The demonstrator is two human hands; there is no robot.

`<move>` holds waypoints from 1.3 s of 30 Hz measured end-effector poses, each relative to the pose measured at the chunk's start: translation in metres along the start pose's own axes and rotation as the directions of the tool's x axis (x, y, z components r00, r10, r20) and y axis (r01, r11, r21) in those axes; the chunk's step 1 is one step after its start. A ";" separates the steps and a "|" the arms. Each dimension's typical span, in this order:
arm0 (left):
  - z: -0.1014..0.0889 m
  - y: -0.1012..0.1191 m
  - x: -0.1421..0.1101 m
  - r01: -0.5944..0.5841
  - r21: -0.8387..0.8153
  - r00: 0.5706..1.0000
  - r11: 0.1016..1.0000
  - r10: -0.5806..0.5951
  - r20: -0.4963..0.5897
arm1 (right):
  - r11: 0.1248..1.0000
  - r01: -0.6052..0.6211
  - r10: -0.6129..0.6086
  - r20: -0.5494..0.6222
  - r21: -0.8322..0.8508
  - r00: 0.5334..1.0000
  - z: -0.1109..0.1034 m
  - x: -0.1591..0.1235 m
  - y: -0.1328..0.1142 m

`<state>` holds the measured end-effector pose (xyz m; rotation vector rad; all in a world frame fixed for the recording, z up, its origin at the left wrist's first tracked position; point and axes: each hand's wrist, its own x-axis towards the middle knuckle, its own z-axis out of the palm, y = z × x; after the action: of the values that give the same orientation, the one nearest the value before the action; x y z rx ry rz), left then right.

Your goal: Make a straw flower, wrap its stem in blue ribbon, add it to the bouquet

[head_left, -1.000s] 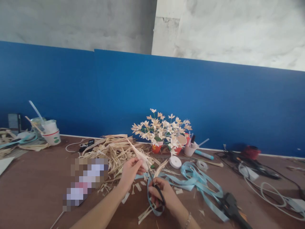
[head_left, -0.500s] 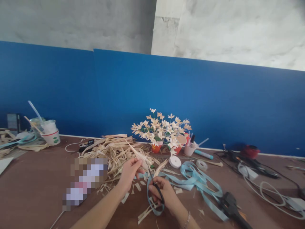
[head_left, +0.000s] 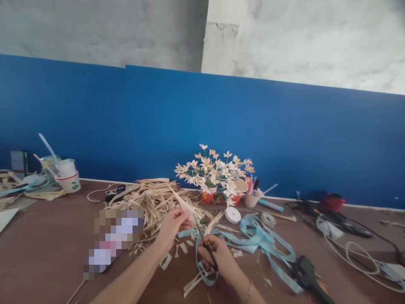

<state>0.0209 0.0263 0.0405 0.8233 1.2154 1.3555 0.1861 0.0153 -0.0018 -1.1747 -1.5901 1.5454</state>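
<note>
My left hand (head_left: 172, 228) is closed, pinching a pale piece of dried husk (head_left: 181, 202) that points up and away from me. My right hand (head_left: 223, 256) is closed around the black handles of a pair of scissors (head_left: 211, 254). Their blades reach up to the lower end of the husk by my left fingertips; I cannot tell whether they are touching it. Beyond my left hand lies a heap of dry husk strips (head_left: 155, 200). Light blue ribbon (head_left: 253, 236) is strewn beside and beneath my right hand, among small husk scraps (head_left: 182, 248).
Husk flowers (head_left: 211, 169) stand in red pots (head_left: 208, 196) by the blue partition (head_left: 152, 126). A white tape roll (head_left: 233, 214) and a cup of pens (head_left: 252, 198) are nearby. A black glue gun (head_left: 305, 270) and cables (head_left: 351, 253) lie right; a blurred-out device (head_left: 114, 245) lies left.
My left hand has drawn its fingers in a little around the husk. The scissors and my right hand are almost where they were.
</note>
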 end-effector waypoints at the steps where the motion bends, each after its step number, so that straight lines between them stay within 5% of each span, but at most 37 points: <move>1: 0.000 0.001 0.000 0.000 0.004 1.000 1.000 0.000 0.001 | 1.000 -0.001 0.001 0.000 -0.003 1.000 0.000 0.000 -0.001; 39: -0.019 0.011 0.010 -0.006 0.291 0.986 0.957 -0.043 0.162 | 0.994 -0.015 0.029 0.135 -0.107 0.990 -0.008 -0.006 -0.009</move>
<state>-0.0016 0.0329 0.0451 1.1074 1.3035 1.0816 0.1942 0.0136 0.0086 -1.1676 -1.7732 1.6024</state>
